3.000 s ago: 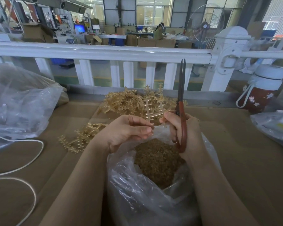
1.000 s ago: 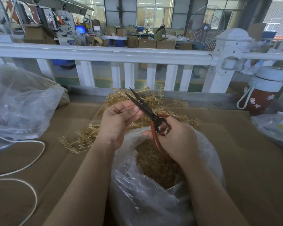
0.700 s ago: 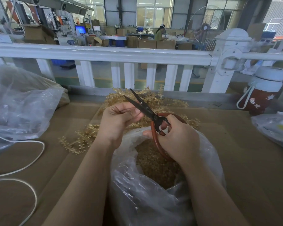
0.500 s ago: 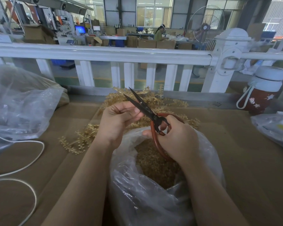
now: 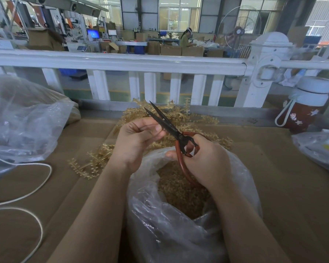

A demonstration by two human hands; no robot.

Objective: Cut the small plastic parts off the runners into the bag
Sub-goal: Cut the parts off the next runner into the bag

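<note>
Left to right: left hand (image 5: 139, 141) pinches something thin, too small to identify; one pair of red-handled black scissors (image 5: 171, 128), blades parted, gripped by right hand (image 5: 205, 160) above one crinkled clear plastic bag (image 5: 160, 234) holding countless tan cut parts (image 5: 179, 190); tan runners (image 5: 190, 118) heaped behind.

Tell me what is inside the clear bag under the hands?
The bag holds a heap of small tan plastic parts. The right hand covers part of the heap.

A white railing (image 5: 122, 63) runs behind the cardboard-covered table (image 5: 285, 179); a red bottle (image 5: 304, 112) stands at right. A white cord (image 5: 27, 186) loops at left beside a crumpled plastic sheet (image 5: 23, 118).
</note>
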